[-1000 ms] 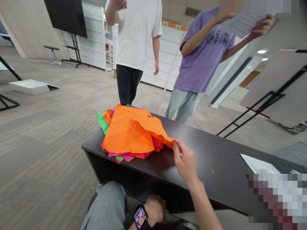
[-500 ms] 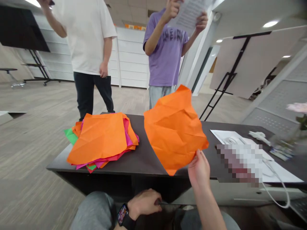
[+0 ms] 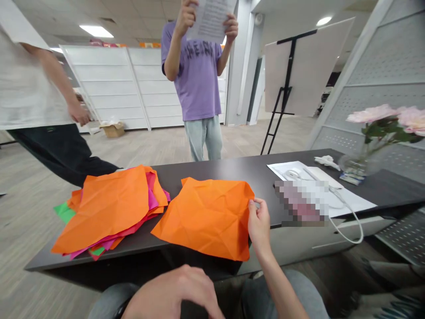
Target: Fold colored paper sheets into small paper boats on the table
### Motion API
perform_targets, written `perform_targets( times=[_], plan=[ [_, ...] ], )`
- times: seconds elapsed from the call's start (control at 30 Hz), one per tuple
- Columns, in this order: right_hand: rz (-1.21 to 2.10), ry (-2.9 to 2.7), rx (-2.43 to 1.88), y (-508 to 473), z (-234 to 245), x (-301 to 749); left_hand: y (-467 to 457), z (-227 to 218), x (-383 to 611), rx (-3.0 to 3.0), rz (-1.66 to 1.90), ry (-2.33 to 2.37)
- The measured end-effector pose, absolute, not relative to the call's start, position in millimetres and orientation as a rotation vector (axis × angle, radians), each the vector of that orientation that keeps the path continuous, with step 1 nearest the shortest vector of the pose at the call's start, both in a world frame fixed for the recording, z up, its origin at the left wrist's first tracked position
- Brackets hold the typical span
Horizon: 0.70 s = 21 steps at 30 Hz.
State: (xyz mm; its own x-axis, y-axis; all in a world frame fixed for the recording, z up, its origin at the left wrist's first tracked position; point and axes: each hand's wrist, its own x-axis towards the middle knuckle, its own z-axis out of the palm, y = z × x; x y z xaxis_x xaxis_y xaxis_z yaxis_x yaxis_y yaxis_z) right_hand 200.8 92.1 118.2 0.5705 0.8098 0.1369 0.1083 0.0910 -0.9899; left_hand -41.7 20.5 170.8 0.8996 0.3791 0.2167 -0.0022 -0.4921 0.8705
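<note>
Well, sheet: long axis sideways to the sitter, sharp corner towards pile | right hand: pinching its right edge | left hand: grip, can't tell

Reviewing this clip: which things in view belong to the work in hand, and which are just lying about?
In the work:
- creased, thin orange sheet, its edge pinched by the right hand
- stack of orange, pink, red and green sheets
- dark flat-topped table bearing the stack

Just about:
- white coiled cable
- clear vase with pink flowers
- brown cardboard box
</note>
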Motion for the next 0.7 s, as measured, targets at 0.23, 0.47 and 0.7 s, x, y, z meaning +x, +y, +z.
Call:
perform_targets(
  times=[0.23,0.47,0.7],
  plan=[
    [0.778,-0.817,-1.394,94,118,213,68,164,-50,2.459,0.478,1.320],
    [0.392,-1.198,-1.284,93,130,253,78,124,-66,2.549,0.486,1.178],
    [0.663,-2.123,-1.153,88,137,240,82,135,-84,2.489,0.568,1.063]
  ],
)
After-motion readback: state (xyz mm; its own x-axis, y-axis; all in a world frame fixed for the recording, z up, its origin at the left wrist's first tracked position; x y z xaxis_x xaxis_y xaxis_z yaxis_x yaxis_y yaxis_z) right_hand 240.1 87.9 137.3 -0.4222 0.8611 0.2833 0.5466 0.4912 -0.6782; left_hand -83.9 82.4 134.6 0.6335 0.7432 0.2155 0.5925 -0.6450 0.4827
